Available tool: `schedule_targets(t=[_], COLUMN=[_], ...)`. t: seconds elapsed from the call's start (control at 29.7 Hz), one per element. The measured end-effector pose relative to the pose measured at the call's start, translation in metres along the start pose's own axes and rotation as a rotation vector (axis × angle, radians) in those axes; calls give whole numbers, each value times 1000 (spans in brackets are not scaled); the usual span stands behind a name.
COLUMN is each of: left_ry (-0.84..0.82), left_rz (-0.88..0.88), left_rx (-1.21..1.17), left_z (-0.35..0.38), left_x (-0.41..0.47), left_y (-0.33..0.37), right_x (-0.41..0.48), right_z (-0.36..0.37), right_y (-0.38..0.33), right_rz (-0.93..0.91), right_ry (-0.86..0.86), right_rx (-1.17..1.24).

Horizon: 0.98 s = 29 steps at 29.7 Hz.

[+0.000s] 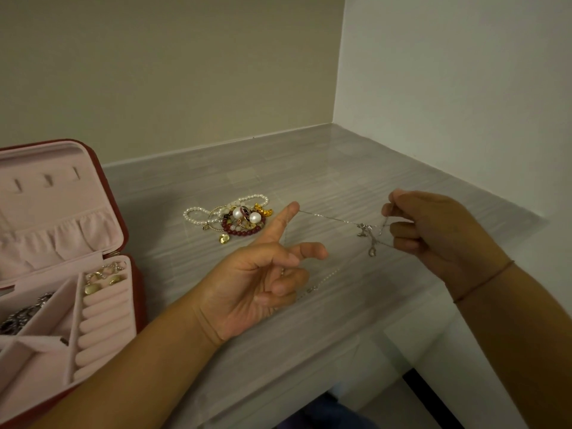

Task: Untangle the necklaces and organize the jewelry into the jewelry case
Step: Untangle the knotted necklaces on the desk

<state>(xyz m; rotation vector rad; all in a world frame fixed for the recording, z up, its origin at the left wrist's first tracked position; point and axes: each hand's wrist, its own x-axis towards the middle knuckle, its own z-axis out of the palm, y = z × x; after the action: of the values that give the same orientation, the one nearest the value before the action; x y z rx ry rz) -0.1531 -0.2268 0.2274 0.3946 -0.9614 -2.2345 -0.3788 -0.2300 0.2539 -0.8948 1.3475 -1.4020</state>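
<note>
Left hand (247, 283) hooks the thin silver chain necklace (328, 218) over its forefinger, curled fingers trapping the tail. The right hand (433, 233), at three o'clock, pinches beside the knot (365, 228), probably tensioning it loose. Pink-lined red jewelry case (49, 193) stands open at nine o'clock.

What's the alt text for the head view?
A thin chain stretches from a raised finger of the left hand to the right hand, which pinches its knotted part, above a grey counter. A jewelry pile lies behind; an open case sits left.
</note>
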Motion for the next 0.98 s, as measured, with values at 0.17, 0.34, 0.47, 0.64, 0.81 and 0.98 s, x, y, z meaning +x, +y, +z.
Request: schedule_targets(t=[0.17, 0.34, 0.47, 0.64, 0.81, 0.98], left_ry=[98, 324, 429, 418, 398, 375], left_rz=[11, 90, 190, 265, 284, 297], left_rx=[30, 200, 359, 399, 397, 388], left_z=[2, 3, 4, 6, 7, 5], left_x=[2, 5, 4, 1, -1, -3], left_y=[-3, -5, -2, 5, 11, 14], right_x=[1, 1, -4, -11, -18, -21], right_z=[1, -2, 0, 4, 2, 3], right_y=[-2, -4, -1, 5, 7, 9], right_rz=[-8, 239, 339, 232, 203, 270], right_ry=[30, -240, -316, -264, -391, -500], right_rx=[49, 211, 309, 178, 127, 189])
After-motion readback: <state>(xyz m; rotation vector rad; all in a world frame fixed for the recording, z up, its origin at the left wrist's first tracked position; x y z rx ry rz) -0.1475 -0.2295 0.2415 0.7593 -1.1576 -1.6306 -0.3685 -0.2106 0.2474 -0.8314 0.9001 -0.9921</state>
